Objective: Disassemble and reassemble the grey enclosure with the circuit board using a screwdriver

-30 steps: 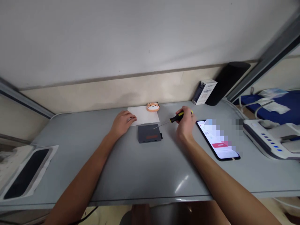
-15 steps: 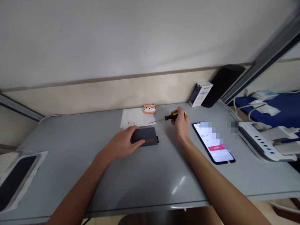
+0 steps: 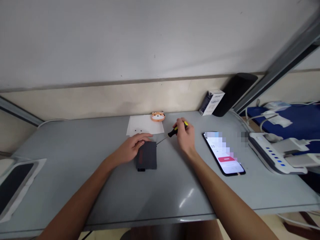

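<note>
A flat dark-grey box (image 3: 149, 156) with a reddish marking lies on the desk, a small black piece jutting from its near edge. My left hand (image 3: 128, 147) grips it at the far left corner, fingers along the far edge and thumb by the side. Closed around a black-and-yellow screwdriver (image 3: 173, 132) is my right hand (image 3: 185, 136). The thin shaft points left and down, its tip at the box's upper right side. Just beyond the box, a white sheet of paper (image 3: 131, 124) bears two tiny dark bits (image 3: 135, 130), perhaps screws.
An orange animal-face case (image 3: 158, 116) sits at the paper's far edge. Right of my right arm lie a lit phone (image 3: 226, 165) and a white power strip (image 3: 265, 155) with plugs. A small carton (image 3: 212, 102) and a black cylinder (image 3: 233, 95) stand by the wall.
The dark box has turned about a quarter, its black jutting piece now facing me. My right hand has brought the screwdriver left and nearer, its tip now at the box's side.
</note>
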Demonstrator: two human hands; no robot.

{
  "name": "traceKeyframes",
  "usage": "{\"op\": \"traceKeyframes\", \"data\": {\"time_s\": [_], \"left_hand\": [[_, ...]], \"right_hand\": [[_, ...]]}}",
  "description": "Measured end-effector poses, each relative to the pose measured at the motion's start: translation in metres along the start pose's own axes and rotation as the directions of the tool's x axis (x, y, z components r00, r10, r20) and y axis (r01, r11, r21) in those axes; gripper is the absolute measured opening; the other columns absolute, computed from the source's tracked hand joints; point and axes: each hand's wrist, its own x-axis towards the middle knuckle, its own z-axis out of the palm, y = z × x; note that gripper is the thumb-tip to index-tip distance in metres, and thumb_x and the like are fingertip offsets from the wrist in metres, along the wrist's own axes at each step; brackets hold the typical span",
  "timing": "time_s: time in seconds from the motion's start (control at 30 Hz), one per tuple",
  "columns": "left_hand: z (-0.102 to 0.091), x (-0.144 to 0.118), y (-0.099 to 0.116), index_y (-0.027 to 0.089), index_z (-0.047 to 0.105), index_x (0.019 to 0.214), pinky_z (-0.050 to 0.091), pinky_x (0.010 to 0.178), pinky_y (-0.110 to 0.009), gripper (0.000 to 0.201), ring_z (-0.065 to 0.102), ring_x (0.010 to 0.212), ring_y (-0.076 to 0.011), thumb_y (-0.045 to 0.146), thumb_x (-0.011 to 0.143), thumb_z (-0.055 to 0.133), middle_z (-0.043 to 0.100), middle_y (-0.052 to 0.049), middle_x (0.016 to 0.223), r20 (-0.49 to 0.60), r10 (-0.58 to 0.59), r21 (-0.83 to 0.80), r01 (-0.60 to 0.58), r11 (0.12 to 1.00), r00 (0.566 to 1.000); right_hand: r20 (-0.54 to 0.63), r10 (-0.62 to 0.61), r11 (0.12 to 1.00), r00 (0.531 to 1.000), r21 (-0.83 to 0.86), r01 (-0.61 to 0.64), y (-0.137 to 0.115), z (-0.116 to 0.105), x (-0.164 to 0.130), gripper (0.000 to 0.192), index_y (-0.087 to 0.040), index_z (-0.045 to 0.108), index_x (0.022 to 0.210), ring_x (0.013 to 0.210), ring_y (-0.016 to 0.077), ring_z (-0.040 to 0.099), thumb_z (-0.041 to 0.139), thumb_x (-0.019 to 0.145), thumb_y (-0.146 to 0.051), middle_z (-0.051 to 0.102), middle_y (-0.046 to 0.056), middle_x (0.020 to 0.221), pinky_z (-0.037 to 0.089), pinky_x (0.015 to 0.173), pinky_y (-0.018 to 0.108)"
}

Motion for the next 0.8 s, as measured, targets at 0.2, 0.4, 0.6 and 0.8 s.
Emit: {"op": "traceKeyframes", "data": {"time_s": [0.2, 0.4, 0.6, 0.8], "left_hand": [[0.013, 0.003, -0.009, 0.023, 0.071, 0.121, 0.057, 0.103, -0.04, 0.036, 0.072, 0.113, -0.0218, 0.026, 0.107, 0.038, 0.078, -0.008, 0.12, -0.158, 0.115, 0.089, -0.102, 0.991, 0.981], [0.013, 0.003, -0.004, 0.023, 0.072, 0.11, 0.059, 0.094, -0.038, 0.03, 0.071, 0.103, -0.0201, 0.02, 0.105, 0.042, 0.077, -0.007, 0.109, -0.215, 0.238, 0.193, -0.197, 0.961, 0.947], [0.011, -0.006, 0.028, 0.021, 0.069, 0.114, 0.055, 0.095, -0.041, 0.022, 0.066, 0.104, -0.0217, 0.019, 0.105, 0.049, 0.074, -0.008, 0.108, -0.255, 0.475, 0.369, -0.369, 0.853, 0.842], [0.018, -0.006, 0.028, 0.02, 0.069, 0.109, 0.054, 0.089, -0.039, 0.02, 0.065, 0.095, -0.0206, 0.015, 0.103, 0.051, 0.073, -0.008, 0.103, -0.136, 0.556, 0.48, -0.436, 0.761, 0.82]], "right_hand": [[0.01, -0.063, 0.998, 0.998, -0.009, 0.063, -0.006, -0.001, -0.004, 0.038, -0.024, 0.051, 0.059, 0.058, 0.0134, 0.047, 0.051, 0.089, -0.046, 0.049, -0.004, 0.056, 0.036, 0.058, 0.029], [0.026, -0.062, 0.998, 0.998, 0.028, 0.061, -0.01, -0.006, -0.003, 0.034, -0.024, 0.05, 0.053, 0.055, 0.0132, 0.042, 0.051, 0.082, -0.042, 0.044, -0.003, 0.053, 0.033, 0.054, 0.029], [0.226, -0.072, 0.994, 0.971, 0.095, 0.051, -0.018, -0.003, -0.012, 0.032, -0.024, 0.051, 0.049, 0.051, 0.0123, 0.039, 0.052, 0.077, -0.038, 0.043, -0.003, 0.05, 0.032, 0.052, 0.028], [0.295, -0.073, 0.996, 0.953, 0.069, 0.055, -0.019, 0.003, -0.022, 0.034, -0.024, 0.051, 0.05, 0.05, 0.0124, 0.042, 0.052, 0.08, -0.04, 0.046, -0.003, 0.05, 0.035, 0.052, 0.029]]}}
